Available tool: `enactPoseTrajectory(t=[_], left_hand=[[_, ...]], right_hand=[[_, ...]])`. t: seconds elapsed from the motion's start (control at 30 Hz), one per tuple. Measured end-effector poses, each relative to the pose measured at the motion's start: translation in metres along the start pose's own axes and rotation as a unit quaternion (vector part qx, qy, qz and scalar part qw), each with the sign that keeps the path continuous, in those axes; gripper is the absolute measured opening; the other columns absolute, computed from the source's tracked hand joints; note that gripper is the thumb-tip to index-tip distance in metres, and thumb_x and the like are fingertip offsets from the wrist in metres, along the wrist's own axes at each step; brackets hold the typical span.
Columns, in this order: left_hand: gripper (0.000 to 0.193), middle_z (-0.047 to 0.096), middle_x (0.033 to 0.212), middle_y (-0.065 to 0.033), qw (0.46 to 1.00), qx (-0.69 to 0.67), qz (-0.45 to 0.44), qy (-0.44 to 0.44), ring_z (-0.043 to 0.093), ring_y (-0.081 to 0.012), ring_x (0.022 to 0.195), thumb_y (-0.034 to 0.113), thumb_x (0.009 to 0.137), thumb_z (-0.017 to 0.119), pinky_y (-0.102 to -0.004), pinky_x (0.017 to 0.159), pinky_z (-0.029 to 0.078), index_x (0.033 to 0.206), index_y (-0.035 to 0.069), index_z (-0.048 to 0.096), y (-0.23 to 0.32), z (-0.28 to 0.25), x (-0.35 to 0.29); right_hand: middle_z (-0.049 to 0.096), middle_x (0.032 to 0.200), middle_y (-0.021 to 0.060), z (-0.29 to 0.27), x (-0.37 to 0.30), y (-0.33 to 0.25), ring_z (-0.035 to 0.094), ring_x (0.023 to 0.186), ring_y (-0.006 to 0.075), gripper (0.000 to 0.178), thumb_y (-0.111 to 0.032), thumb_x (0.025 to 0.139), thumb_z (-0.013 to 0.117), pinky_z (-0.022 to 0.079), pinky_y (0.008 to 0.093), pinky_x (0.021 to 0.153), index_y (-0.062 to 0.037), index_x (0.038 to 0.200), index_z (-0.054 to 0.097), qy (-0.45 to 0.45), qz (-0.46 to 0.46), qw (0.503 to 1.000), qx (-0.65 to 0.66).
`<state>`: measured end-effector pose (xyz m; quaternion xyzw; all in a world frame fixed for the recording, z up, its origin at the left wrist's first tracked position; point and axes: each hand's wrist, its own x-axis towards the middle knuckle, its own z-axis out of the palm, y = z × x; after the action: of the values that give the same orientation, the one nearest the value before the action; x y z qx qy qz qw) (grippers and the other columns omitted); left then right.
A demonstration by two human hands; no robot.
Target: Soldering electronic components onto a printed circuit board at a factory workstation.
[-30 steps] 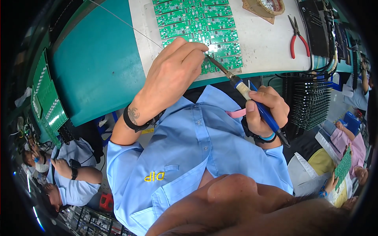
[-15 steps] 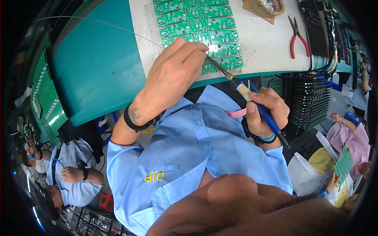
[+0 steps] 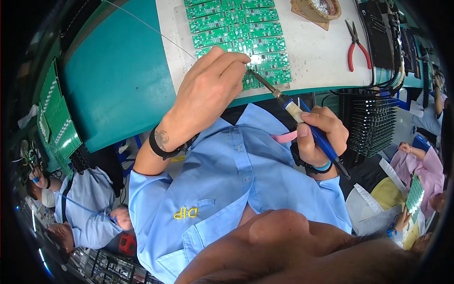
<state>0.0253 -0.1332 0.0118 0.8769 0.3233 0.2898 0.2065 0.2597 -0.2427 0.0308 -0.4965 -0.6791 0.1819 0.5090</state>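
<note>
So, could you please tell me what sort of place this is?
Probably an electronics assembly workshop: rows of green circuit boards lie on the bench, the right hand holds a soldering iron, and red-handled pliers lie nearby.

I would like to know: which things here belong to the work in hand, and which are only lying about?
In use, it seems:
Iron, in the right hand
Wire, in the left hand
Boards, partly under the left hand

Apparently lying about:
Pliers, untouched
Dish, untouched
</note>
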Motion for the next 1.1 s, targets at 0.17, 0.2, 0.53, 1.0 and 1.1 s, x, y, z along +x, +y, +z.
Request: enactPoseTrajectory(t=[0.17,0.2,0.53,1.0,1.1], left_hand=[[0.016,0.071,0.111,-0.0079,1.0,-0.002,-0.003,0.001,0.06,-0.0267,0.09,-0.002,0.079,0.074,-0.0371,0.08,0.055,0.091,0.0,0.064,0.001,-0.002,0.001],[0.016,0.071,0.111,-0.0078,1.0,-0.003,-0.003,0.002,0.061,-0.0271,0.089,-0.002,0.079,0.074,-0.0373,0.079,0.055,0.091,-0.001,0.064,0.001,-0.002,0.001],[0.017,0.067,0.097,-0.0111,1.0,0.009,-0.027,0.011,0.066,-0.0318,0.082,0.002,0.082,0.076,-0.0428,0.07,0.055,0.092,0.002,0.062,-0.006,-0.032,0.008],[0.011,0.072,0.098,-0.0079,0.995,-0.045,0.041,-0.078,0.064,-0.0264,0.084,-0.001,0.088,0.073,-0.0359,0.073,0.054,0.094,0.001,0.064,-0.027,-0.032,0.025],[0.011,0.066,0.089,-0.0071,0.996,-0.046,0.039,-0.068,0.063,-0.0272,0.084,0.001,0.085,0.072,-0.0391,0.074,0.054,0.092,0.003,0.064,-0.027,-0.031,0.024]], right_hand=[[0.069,0.069,0.0133,0.0,0.002,0.001,0.061,0.05,0.0195,0.018,-0.006,0.082,0.078,0.046,0.0289,0.047,0.0032,0.095,0.068,0.004,-0.003,1.0,0.001],[0.069,0.069,0.0132,0.0,0.002,0.001,0.06,0.05,0.0196,0.018,-0.006,0.082,0.078,0.046,0.029,0.047,0.0032,0.095,0.068,0.005,-0.003,1.0,0.003],[0.067,0.102,0.0194,-0.006,0.04,0.044,0.064,0.09,0.0212,0.02,-0.005,0.097,0.064,0.051,0.0321,0.086,0.0072,0.113,0.066,0.078,0.003,0.984,-0.157],[0.066,0.075,0.0139,-0.014,-0.001,0.013,0.061,0.063,0.0174,0.016,-0.007,0.092,0.072,0.049,0.0285,0.061,0.0059,0.099,0.066,0.048,0.016,0.998,0.045],[0.064,0.066,0.012,-0.009,0.003,0.007,0.057,0.053,0.0178,0.016,-0.008,0.088,0.074,0.046,0.029,0.053,0.0043,0.092,0.065,0.01,0.018,1.0,0.019]])
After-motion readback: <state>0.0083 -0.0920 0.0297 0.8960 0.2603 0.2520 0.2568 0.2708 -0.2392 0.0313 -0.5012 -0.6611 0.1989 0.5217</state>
